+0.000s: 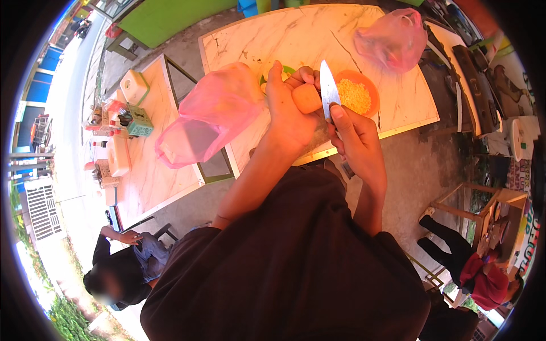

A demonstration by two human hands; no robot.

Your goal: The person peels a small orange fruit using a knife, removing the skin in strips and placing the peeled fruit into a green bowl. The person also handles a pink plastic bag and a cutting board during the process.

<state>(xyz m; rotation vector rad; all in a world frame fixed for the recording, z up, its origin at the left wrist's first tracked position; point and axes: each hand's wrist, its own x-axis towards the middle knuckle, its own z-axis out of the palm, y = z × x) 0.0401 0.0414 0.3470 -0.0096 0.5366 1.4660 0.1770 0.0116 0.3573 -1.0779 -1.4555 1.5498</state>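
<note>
On the palm of my left hand (290,113) lies an orange-yellow block of food (306,98), its exact kind unclear, with the fingers curled around its far side. My right hand (356,138) grips a kitchen knife (329,87), blade pointing up and away, just right of the block. Whether the blade touches the block cannot be told. Behind the knife, an orange bowl (375,91) of small diced yellow pieces (354,96) rests on the marble-patterned table (294,34). A green dish (289,69) with pale yellow pieces is partly hidden behind my left hand.
A pink plastic bag (222,106) lies left of my left arm, another (394,40) at the table's far right. The left table (158,170) bears tissue boxes (135,87), bottles and utensil holders. One person (123,268) sits lower left; another (482,277) is lower right.
</note>
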